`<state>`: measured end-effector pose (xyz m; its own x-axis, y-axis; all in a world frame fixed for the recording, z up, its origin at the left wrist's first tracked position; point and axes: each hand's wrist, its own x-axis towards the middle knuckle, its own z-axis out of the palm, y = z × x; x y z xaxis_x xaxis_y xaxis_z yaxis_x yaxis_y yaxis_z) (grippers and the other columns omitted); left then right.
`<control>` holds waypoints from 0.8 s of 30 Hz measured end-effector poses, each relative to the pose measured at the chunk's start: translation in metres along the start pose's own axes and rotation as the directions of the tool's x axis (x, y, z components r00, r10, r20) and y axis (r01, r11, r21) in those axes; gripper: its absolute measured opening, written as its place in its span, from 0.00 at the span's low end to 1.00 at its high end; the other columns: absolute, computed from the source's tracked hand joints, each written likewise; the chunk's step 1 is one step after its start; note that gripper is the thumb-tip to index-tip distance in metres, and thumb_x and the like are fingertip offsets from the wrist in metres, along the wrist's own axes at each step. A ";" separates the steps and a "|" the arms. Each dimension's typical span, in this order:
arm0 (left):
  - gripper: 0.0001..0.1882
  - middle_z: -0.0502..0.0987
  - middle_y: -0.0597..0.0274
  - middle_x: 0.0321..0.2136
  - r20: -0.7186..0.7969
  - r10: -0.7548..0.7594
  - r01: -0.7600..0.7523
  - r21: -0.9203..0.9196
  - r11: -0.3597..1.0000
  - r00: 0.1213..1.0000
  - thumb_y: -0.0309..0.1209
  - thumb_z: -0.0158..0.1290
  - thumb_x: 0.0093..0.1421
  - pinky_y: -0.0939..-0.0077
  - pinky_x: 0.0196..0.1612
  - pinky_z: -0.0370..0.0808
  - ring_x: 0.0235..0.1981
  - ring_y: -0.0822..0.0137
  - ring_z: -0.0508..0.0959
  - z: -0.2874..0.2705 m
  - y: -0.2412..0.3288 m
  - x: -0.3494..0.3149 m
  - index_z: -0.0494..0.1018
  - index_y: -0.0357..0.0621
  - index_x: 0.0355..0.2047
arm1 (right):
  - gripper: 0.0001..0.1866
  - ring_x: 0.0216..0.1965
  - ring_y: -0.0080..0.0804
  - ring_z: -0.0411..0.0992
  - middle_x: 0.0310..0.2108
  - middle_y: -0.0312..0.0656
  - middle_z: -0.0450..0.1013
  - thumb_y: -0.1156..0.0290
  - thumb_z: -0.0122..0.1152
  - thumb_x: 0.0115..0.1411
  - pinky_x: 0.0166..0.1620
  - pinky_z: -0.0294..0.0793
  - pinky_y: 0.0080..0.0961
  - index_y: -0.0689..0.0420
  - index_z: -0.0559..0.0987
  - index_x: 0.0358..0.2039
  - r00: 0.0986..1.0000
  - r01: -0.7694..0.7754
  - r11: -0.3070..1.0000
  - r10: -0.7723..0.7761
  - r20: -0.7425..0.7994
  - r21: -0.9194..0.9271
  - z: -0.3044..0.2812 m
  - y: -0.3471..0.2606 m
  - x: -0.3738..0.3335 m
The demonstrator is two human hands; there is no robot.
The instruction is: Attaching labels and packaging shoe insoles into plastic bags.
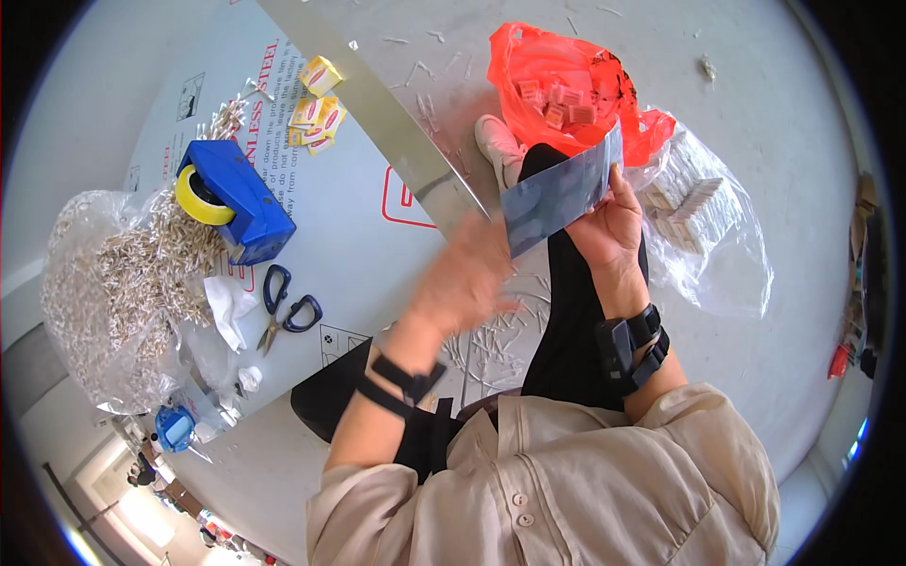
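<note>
My right hand (609,222) holds a flat, see-through plastic bag (562,193) by its right edge, thumb on top, above my knee. Close to the bag's left end is my left hand (462,278), smeared by motion, so its fingers are unclear and I cannot tell whether it touches the bag. Beyond the bag, a red plastic bag (528,57) stands open with small packed boxes (563,104) inside. To its right lies a clear bag (727,274) of white packs (694,203).
On the metal-topped table (349,245) stand a blue tape dispenser (250,203), scissors (274,307), yellow-and-white small boxes (321,113) and a big clear bag of cotton swabs (142,283). A crumpled tissue (226,307) lies by the scissors. Loose swabs (491,349) litter the floor.
</note>
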<state>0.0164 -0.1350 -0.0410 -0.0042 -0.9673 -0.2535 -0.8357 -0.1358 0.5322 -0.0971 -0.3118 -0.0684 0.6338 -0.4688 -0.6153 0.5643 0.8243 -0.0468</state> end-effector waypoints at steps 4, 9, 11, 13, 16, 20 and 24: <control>0.40 0.56 0.53 0.61 -0.032 0.230 -0.232 -0.122 0.965 0.973 0.47 0.57 0.48 0.54 0.64 0.50 0.64 0.57 0.53 0.028 0.021 -0.026 0.58 0.43 0.59 | 0.08 0.21 0.19 0.62 0.29 0.34 0.76 0.68 0.51 0.60 0.27 0.64 0.16 0.58 0.75 0.36 0.997 0.029 0.999 -0.026 0.078 -0.042 -0.002 -0.003 0.007; 0.40 0.50 0.52 0.64 -0.499 -0.180 0.317 0.205 0.926 0.848 0.49 0.50 0.55 0.52 0.64 0.45 0.66 0.55 0.49 -0.031 -0.061 -0.011 0.52 0.44 0.62 | 0.09 0.21 0.21 0.62 0.30 0.35 0.76 0.68 0.50 0.61 0.28 0.65 0.18 0.58 0.75 0.37 0.983 -0.026 0.998 0.017 0.181 0.049 -0.003 -0.004 0.005; 0.41 0.51 0.53 0.64 -0.603 -0.232 0.446 0.233 0.864 0.763 0.48 0.53 0.53 0.52 0.64 0.46 0.65 0.56 0.50 -0.040 -0.096 -0.001 0.52 0.44 0.62 | 0.09 0.21 0.22 0.62 0.31 0.35 0.76 0.68 0.50 0.61 0.29 0.65 0.18 0.58 0.74 0.38 0.987 -0.038 0.998 0.028 0.159 0.057 -0.002 0.000 0.008; 0.40 0.51 0.54 0.64 -0.657 -0.263 0.520 0.231 0.822 0.706 0.49 0.52 0.53 0.52 0.64 0.45 0.65 0.57 0.50 -0.039 -0.112 0.008 0.53 0.44 0.62 | 0.10 0.26 0.23 0.70 0.34 0.38 0.77 0.67 0.51 0.61 0.27 0.67 0.15 0.58 0.77 0.37 0.980 -0.054 0.998 0.047 0.195 0.030 -0.004 0.002 0.010; 0.40 0.59 0.55 0.60 -0.381 -0.040 0.086 0.105 0.991 0.924 0.48 0.57 0.48 0.53 0.65 0.47 0.63 0.53 0.54 -0.001 -0.040 0.008 0.59 0.43 0.59 | 0.10 0.25 0.22 0.68 0.35 0.38 0.77 0.67 0.51 0.61 0.26 0.67 0.15 0.58 0.76 0.38 0.999 0.030 0.999 -0.030 0.023 0.022 0.010 0.005 0.000; 0.37 0.71 0.56 0.49 0.011 0.213 -0.198 -0.326 0.924 0.977 0.43 0.60 0.46 0.56 0.61 0.57 0.58 0.52 0.63 0.049 0.036 -0.029 0.63 0.44 0.56 | 0.10 0.24 0.22 0.68 0.35 0.38 0.77 0.67 0.51 0.61 0.27 0.67 0.15 0.58 0.76 0.38 0.968 -0.053 0.999 0.049 0.245 0.011 -0.012 -0.006 0.016; 0.33 0.63 0.56 0.58 -0.458 0.000 -0.006 -0.010 1.000 0.889 0.43 0.56 0.52 0.58 0.61 0.58 0.61 0.54 0.60 0.022 0.005 -0.040 0.63 0.42 0.56 | 0.07 0.23 0.21 0.65 0.29 0.35 0.75 0.69 0.50 0.61 0.26 0.64 0.17 0.57 0.75 0.33 0.991 -0.023 1.000 0.020 0.135 0.018 0.004 -0.003 0.007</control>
<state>-0.0002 -0.0922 -0.0462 0.2474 -0.9580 0.1449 -0.8302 -0.1325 0.5415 -0.0920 -0.3186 -0.0693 0.7108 -0.4906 -0.5041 0.5588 0.8291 -0.0189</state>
